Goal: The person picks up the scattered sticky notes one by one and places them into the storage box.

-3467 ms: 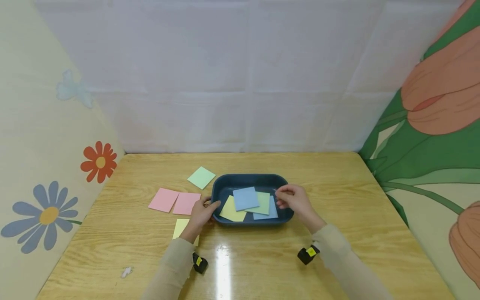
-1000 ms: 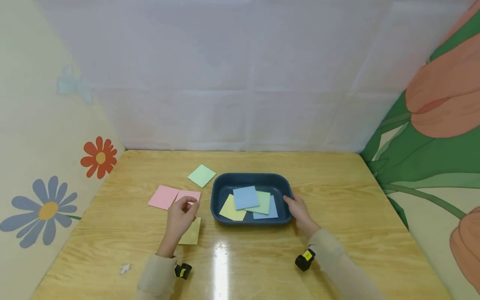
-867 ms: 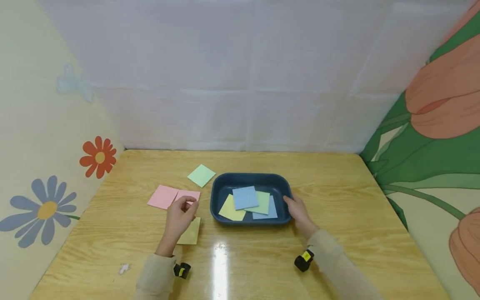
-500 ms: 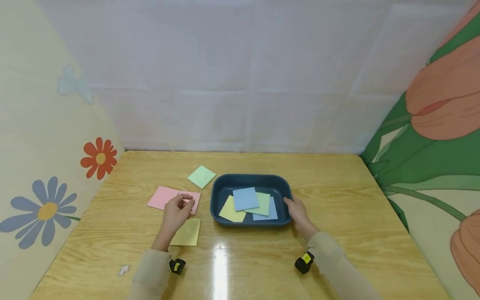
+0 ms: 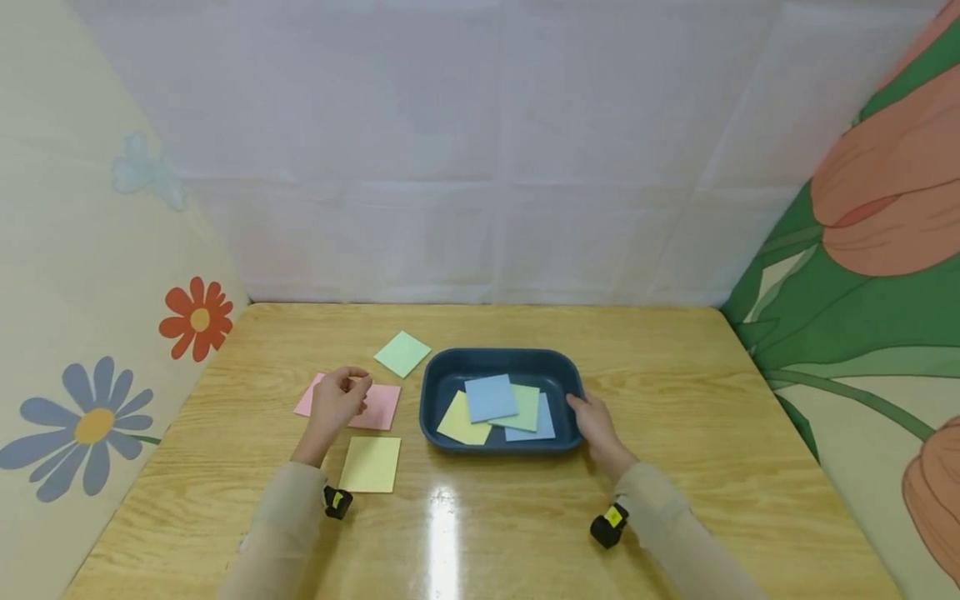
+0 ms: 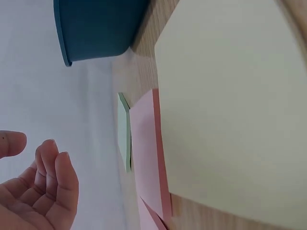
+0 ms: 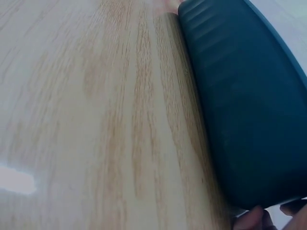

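Observation:
My left hand (image 5: 334, 405), fingers loosely bent and holding nothing, hovers over two pink sticky note pads (image 5: 378, 407) in the head view. Its thumb (image 6: 10, 143) stands apart from the fingers in the left wrist view. My right hand (image 5: 602, 429) grips the right end of a dark blue plastic tray (image 5: 502, 447), thumb over the rim. Inside lie a yellow pad (image 5: 461, 423), a light green pad (image 5: 528, 407) and two blue pads (image 5: 491, 397), partly overlapping. A yellow sticky note pad (image 5: 371, 465) lies near my left wrist.
A light green sticky note pad (image 5: 402, 354) lies behind the pink ones, left of the tray. The wooden table (image 5: 675, 358) meets a white cloth backdrop (image 5: 495, 167) at its far edge. Flower-printed cloths (image 5: 885, 333) hang on both sides.
My left hand has let go of the tray's left end and moved left, lately drifting over the pink pads. My right hand has moved from above the tray to grip its right end.

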A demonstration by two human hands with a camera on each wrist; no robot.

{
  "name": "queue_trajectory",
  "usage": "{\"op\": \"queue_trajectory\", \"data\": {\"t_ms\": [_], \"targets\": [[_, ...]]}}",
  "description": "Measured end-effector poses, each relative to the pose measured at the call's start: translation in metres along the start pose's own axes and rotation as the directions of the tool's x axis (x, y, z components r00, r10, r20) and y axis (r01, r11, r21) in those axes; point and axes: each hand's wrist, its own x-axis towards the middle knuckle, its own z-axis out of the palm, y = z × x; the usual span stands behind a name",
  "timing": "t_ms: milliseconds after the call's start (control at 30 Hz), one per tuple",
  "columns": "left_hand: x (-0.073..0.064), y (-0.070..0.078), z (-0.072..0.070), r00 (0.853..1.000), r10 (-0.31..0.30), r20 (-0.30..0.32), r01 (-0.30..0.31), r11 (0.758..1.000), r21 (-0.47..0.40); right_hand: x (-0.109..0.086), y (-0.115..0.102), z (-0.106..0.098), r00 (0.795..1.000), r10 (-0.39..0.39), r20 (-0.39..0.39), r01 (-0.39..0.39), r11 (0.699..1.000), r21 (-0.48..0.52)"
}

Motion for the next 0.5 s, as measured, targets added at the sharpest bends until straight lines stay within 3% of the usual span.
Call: {"op": "queue_trajectory", "data": {"t_ms": [500], "targets": [[0.025,0.0,-0.004,0.994,-0.084,0.065,0.082,0.996,0.033,0.0,0.001,0.001,1.0,-0.003,-0.021,0.003,1.0,0.005]]}}
